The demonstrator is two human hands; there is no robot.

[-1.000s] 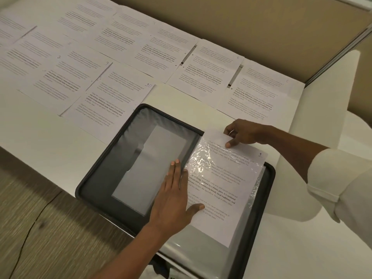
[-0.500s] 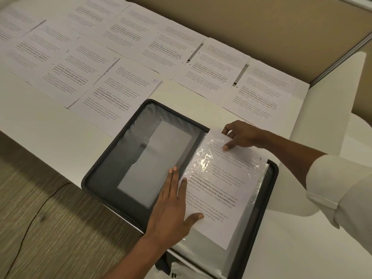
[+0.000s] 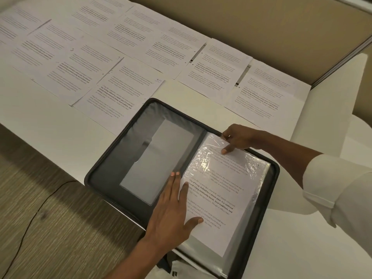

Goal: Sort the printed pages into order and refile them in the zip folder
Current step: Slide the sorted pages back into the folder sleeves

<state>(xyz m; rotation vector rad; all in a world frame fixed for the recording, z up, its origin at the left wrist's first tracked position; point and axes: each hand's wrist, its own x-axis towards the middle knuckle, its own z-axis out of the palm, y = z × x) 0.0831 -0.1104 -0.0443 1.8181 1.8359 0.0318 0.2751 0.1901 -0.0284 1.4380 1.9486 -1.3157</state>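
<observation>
The black zip folder lies open on the white table, its grey left flap bare. On its right half sits a stack of clear plastic sleeves, and a printed page marked 1 lies in the top sleeve. My left hand presses flat on the page's left edge by the spine, fingers straight and thumb spread onto the text. My right hand pinches the page's top edge, thumb on top and fingers curled behind. Several more printed pages lie in rows on the table beyond the folder, the nearest marked 10.
A beige partition runs along the table's far side. A white panel stands at the right end. Below the table's near edge is wood-grain floor with a thin dark cable across it.
The page has slid further down into the top sleeve, and my right hand has followed its top edge towards the folder. My left hand has stayed on the page's left edge.
</observation>
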